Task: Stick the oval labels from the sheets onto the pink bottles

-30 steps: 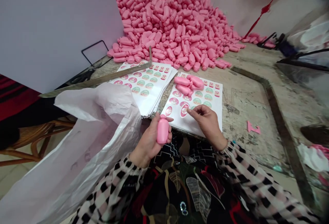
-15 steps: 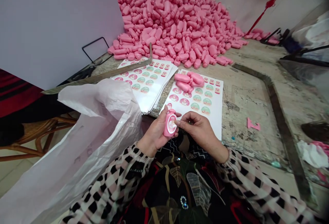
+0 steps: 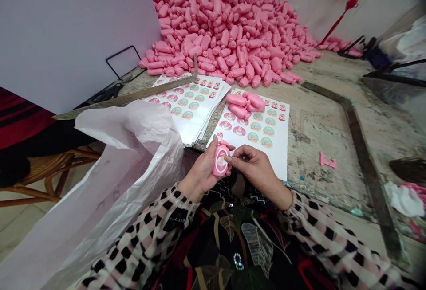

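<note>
My left hand (image 3: pixel 201 169) is closed around a small pink bottle (image 3: pixel 215 170), held upright over my lap with its front towards me. An oval sticker (image 3: pixel 220 164) with a white rim lies on the bottle's front. From the right, my right hand (image 3: pixel 258 168) reaches in with curled fingers, its thumb tip at the sticker's right edge. Just beyond my hands is a sticker sheet (image 3: pixel 233 141) with pink and green labels. Several pink bottles (image 3: pixel 237 100) lie on its upper part.
A big heap of pink bottles (image 3: pixel 233 28) fills the table's back. More sticker sheets (image 3: pixel 196 123) are stacked left of centre. A white plastic bag (image 3: pixel 133 148) hangs at the near left. Metal strips (image 3: pixel 362 161) border the worktop, and a pink letter-shaped piece (image 3: pixel 328 160) lies right.
The bottle has turned slightly, so its sticker faces me more. My right thumb has shifted a little to the left along the sticker's edge. Otherwise the scene is the same.
</note>
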The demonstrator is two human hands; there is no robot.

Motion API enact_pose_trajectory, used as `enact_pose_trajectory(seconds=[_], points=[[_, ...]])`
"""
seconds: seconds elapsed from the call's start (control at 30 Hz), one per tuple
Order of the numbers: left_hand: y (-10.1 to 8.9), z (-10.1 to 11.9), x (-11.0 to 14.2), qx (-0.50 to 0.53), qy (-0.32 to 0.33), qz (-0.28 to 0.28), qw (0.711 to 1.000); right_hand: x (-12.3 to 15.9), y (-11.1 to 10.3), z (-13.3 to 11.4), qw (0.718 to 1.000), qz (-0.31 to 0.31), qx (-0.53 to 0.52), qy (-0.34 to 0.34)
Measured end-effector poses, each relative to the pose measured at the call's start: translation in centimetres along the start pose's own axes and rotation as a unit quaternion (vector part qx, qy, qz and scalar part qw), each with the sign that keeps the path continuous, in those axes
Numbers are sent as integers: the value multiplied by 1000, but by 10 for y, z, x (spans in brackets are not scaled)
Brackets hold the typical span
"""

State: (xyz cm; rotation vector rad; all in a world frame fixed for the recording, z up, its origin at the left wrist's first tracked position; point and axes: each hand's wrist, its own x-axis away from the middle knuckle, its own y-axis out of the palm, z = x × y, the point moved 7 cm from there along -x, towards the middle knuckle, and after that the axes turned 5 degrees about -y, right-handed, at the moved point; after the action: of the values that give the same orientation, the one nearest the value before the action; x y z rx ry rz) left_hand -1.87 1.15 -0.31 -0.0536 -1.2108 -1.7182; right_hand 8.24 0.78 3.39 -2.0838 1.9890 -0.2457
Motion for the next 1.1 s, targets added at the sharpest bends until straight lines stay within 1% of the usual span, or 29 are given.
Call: enact_pose_trajectory(seconds=[0.13,0.2,0.27,0.33,0.37,0.4,0.43,0.47,0.5,0.53,0.57,0.6,0.63,0.67,0.7,0.73,0.8,0.87,0.97,1.03,1.1], points=[[1,0,0,-8,9,-3,1000,2,-1,0,999,4,47,-6],[0,0,-1,-14,17,2,1000,4,-2,-6,994,-1,108,-21],[-3,1,-1,-17,36,10,999,6,-4,-17,977,-8,208,-55],[-5,2,0,-22,52,17,998,8,-8,-27,946,-4,311,-86],[-6,2,0,-27,54,18,998,8,-10,-29,934,4,346,-92],[-6,1,0,-32,51,20,998,8,-13,-30,929,13,361,-86],[-7,1,1,-37,50,24,998,6,-15,-27,934,20,351,-68],[-6,0,1,-41,50,28,998,5,-16,-22,949,22,313,-40],[-6,0,1,-46,52,33,997,3,-15,-14,969,18,246,-4],[-5,0,2,-54,56,42,996,2,-11,-6,988,6,153,36],[-5,-1,2,-67,57,50,995,2,-4,1,996,-12,46,73],[-3,-2,3,-82,55,56,993,3,5,6,992,-34,-62,106],[-2,-4,3,-100,52,58,992,4,13,9,978,-54,-155,130],[1,-5,4,-118,52,53,990,4,20,10,961,-72,-225,147],[4,-6,5,-134,55,41,989,5,24,11,945,-84,-273,159],[8,-6,7,-150,62,23,986,6,25,11,935,-88,-301,166],[16,-6,11,-182,78,-23,980,7,21,13,927,-72,-325,174],[22,-7,14,-212,88,-61,971,8,14,17,926,-46,-329,180],[26,-15,17,-265,84,-89,956,15,2,22,931,-26,-314,186],[26,-22,17,-322,76,-93,939,23,-13,25,938,-5,-295,180],[23,-31,16,-380,66,-85,919,34,-40,28,955,37,-243,167]])
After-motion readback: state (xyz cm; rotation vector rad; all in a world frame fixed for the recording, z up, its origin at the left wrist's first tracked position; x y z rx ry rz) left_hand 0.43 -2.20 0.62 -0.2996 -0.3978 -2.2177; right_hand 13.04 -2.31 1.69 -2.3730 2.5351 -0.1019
